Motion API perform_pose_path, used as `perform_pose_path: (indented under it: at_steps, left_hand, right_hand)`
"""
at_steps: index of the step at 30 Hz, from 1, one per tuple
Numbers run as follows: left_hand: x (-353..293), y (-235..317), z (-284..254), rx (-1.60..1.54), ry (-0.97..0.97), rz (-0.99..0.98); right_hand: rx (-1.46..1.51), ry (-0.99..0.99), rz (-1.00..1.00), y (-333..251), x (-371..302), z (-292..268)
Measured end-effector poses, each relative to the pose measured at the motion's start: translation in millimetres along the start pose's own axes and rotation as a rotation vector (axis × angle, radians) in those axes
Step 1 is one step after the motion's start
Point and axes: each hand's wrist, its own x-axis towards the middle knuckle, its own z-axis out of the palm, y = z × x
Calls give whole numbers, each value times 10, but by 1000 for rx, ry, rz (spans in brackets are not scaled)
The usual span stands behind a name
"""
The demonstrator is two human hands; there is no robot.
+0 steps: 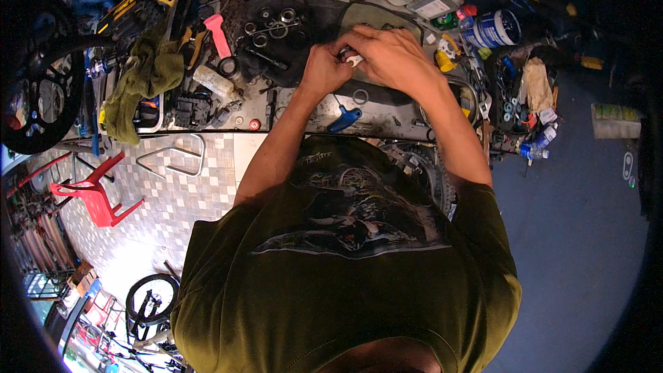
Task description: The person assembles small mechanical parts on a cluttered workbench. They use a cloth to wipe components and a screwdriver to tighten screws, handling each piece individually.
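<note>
Over the far side of the workbench, my left hand [324,70] and my right hand [395,60] meet with fingers curled inward. The silver open end of a wrench [355,61] pokes out between them, below the right hand's fingers, which close around it. My left fingers are pinched against something that the hands hide. Nearer to me lies a blue-handled hex key [345,119], with a metal ring [360,97] just beyond it. Left of the hands, a dark mat [243,47] carries several metal rings [282,27] and a thin rod. A grey-green cloth [351,19] lies behind the right hand.
Left on the bench are a pink-handled tool [218,34], an olive cloth [141,83] and a whitish bottle [213,81]. Rightward stand a grey jug with a red cap [436,1] and a blue-white tub [496,29]. A red chair [97,193] stands on the tiled floor.
</note>
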Motion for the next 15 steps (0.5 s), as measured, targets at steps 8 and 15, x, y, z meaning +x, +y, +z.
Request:
perform_pose_path:
  at_steps: [8,15]
  left_hand:
    - [-63,-86,44,18,91,28]
    - [-94,-51,-3,40,102,-12]
  right_hand:
    - [-120,-49,129,-4,75,73]
    - [10,37,-30,-63,27,20]
